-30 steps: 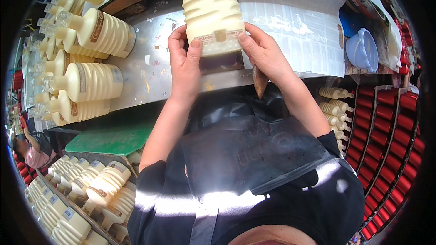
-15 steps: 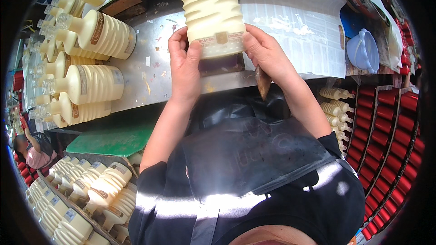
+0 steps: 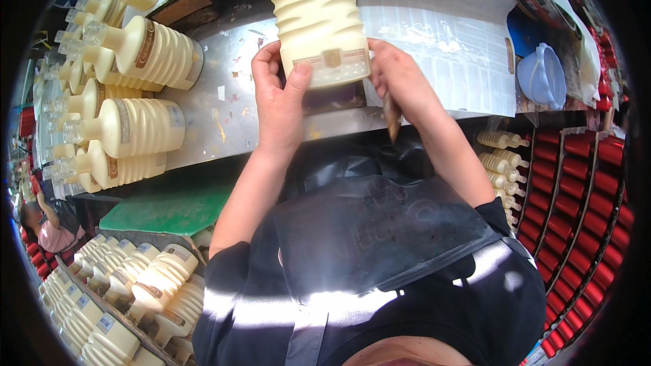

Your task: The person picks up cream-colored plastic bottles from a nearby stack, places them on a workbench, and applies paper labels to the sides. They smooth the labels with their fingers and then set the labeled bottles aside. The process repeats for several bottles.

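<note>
A cream-coloured glass bottle (image 3: 317, 30) with wavy ribs, a gold band and a label near its base is in front of me, its upper end cut off by the picture's top. My left hand (image 3: 278, 85) is closed round its lower left side, thumb on the front by the label. Beside the lower right edge is my right hand (image 3: 401, 80), fingers curled and slightly blurred. From under it a brown, pointed, flat tool (image 3: 392, 118) sticks out toward me; its other end is hidden in the hand. I cannot tell whether those fingers touch the bottle.
Similar bottles (image 3: 129, 125) lie stacked at the metal bench's (image 3: 203, 129) left. White label sheets (image 3: 441, 47) and a pale blue bucket (image 3: 541, 78) are at the right. More bottles (image 3: 95, 325) fill a lower-left rack beside a green board (image 3: 169, 207). Red containers (image 3: 576, 210) line the right.
My right hand has shifted off the bottle's front, its thumb no longer on the label's right end. My left thumb has slid a little to the right. The bottle has barely moved.
</note>
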The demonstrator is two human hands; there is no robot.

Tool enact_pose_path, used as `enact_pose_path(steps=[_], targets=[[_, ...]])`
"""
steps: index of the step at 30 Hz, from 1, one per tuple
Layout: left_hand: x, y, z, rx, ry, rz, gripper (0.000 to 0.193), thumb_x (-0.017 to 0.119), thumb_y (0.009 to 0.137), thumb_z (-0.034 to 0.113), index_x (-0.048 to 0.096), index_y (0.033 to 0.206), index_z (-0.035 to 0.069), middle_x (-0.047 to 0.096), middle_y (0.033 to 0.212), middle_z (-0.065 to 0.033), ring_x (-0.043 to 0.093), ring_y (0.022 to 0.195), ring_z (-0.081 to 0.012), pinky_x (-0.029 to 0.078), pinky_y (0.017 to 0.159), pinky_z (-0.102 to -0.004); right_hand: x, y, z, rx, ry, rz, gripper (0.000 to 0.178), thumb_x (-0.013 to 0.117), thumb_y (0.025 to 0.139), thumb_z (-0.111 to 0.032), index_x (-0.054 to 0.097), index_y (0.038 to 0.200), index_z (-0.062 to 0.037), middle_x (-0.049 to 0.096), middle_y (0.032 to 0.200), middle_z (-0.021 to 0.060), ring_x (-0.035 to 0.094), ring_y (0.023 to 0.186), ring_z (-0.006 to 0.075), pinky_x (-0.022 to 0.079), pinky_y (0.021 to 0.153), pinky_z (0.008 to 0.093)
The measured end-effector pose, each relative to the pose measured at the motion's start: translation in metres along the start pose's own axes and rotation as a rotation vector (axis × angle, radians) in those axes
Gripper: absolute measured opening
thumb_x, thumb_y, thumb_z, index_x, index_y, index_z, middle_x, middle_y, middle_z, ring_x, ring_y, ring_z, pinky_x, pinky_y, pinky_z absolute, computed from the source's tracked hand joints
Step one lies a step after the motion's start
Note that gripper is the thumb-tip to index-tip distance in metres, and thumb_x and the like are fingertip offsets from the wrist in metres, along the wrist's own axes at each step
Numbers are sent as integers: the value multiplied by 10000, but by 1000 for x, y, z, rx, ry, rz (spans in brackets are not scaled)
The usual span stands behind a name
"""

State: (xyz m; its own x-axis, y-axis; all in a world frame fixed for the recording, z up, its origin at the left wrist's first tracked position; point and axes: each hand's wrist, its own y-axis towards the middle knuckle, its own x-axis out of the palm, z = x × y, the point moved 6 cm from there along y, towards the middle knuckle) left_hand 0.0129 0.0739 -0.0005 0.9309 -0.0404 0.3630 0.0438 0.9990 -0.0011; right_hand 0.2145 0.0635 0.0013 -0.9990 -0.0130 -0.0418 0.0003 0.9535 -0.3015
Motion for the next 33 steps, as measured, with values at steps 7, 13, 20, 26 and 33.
enact_pose_path(steps=[7,13,20,26,33], targets=[[0,0,2,51,48,-10,684,724,968,293,332,1437,-13,471,1409,-166,464,1309,-227,346,1143,-364,-12,-10,-43,-139,232,79,307,606,1029,-217,667,1242,-6,706,1043,61,663,965,120,529,907,254],[-3,0,1,84,83,-21,565,655,1017,276,374,1424,3,502,1377,-151,486,1279,-215,364,1125,-351,21,-46,-87,-861,-702,324,228,716,888,-15,734,1114,-44,732,990,85,705,867,180,554,778,282],[-12,3,-3,-11,-79,27,461,469,1104,383,446,1399,29,543,1326,-118,514,1217,-196,394,1088,-350,53,-79,-92,-1076,-727,179,150,724,835,-49,721,985,-52,728,951,81,721,887,251,564,786,352],[-2,5,3,132,139,60,575,511,1075,429,394,1408,-26,545,1307,-165,532,1184,-224,411,1053,-364,28,-46,-66,-528,-227,283,326,592,975,-20,497,1286,-7,607,1181,98,603,1076,143,496,958,294],[3,3,4,222,335,25,526,477,1083,303,344,1440,-60,507,1372,-193,495,1251,-236,372,1103,-376,6,-26,-10,-488,-164,428,364,544,990,-95,460,1321,31,573,1287,205,563,1229,315,431,1072,405]])
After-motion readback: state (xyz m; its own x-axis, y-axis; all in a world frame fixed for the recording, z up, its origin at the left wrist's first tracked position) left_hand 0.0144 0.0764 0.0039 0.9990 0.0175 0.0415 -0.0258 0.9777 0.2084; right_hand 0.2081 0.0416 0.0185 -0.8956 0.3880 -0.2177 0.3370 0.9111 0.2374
